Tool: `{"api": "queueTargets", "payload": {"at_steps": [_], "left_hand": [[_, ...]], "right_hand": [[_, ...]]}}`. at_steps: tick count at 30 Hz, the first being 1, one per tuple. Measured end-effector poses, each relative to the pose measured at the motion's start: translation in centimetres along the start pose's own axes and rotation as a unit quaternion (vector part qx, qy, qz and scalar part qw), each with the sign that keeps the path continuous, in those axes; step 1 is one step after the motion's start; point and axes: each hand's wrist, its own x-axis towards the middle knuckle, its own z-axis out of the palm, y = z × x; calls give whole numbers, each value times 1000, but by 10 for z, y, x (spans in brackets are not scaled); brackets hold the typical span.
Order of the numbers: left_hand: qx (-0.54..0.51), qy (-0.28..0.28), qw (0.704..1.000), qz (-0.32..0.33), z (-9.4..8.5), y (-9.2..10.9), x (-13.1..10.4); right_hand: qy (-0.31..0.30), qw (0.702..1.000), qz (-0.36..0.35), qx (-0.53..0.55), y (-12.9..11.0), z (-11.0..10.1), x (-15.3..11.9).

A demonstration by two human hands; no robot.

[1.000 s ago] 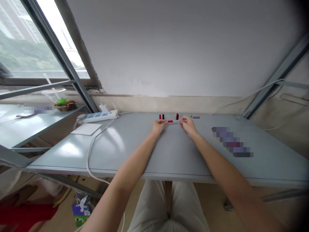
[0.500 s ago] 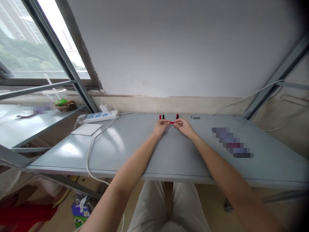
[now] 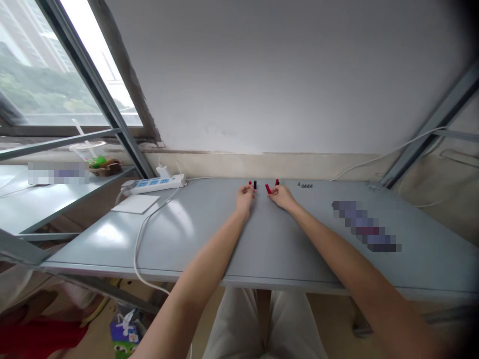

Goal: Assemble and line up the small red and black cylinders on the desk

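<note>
My right hand [image 3: 282,196] pinches a short red stick [image 3: 268,189], which tilts up to the left from the fingertips. To its left, and apart from it, is my left hand [image 3: 245,197], its fingers drawn together. What they hold, if anything, is too small to make out. Just behind the left fingers stand a small red piece [image 3: 250,183] and a small black cylinder [image 3: 255,185]. Another red piece [image 3: 277,182], with something dark beside it, shows behind my right hand and is partly covered by it.
Several tiny grey parts [image 3: 307,186] lie in a row on the grey table [image 3: 209,219]. A blurred-out object [image 3: 366,227] lies on the right. At left are a power strip [image 3: 155,183], a white flat square [image 3: 135,204] and a white cable [image 3: 140,234] crossing the front edge.
My hands have moved apart. The red stick, earlier held level between both hands, is now in my right hand alone and tilted. My left hand has shifted slightly left.
</note>
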Motion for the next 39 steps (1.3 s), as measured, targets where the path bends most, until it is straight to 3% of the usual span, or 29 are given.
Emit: {"api": "queueTargets", "payload": {"at_steps": [10,17,21,25,29,35,39], "left_hand": [[-24,24,999,-41,-5,-1,4],[-24,23,999,-43,-5,0,2],[-5,22,1000,-14,-5,-2,5],[67,17,996,55,-3,-7,9],[202,-47,967,147,5,-13,6],[376,-180,873,255,28,-15,-10],[379,-181,877,233,45,-11,-9]], "right_hand": [[-1,1000,24,-11,-17,31,23],[-4,998,39,-56,-19,36,23],[-7,998,31,-63,-19,36,22],[-7,997,1,-82,-14,28,14],[-14,995,-26,-100,-3,4,-3],[39,994,-13,-97,25,-27,-22],[53,993,0,-102,39,-28,-22]]}}
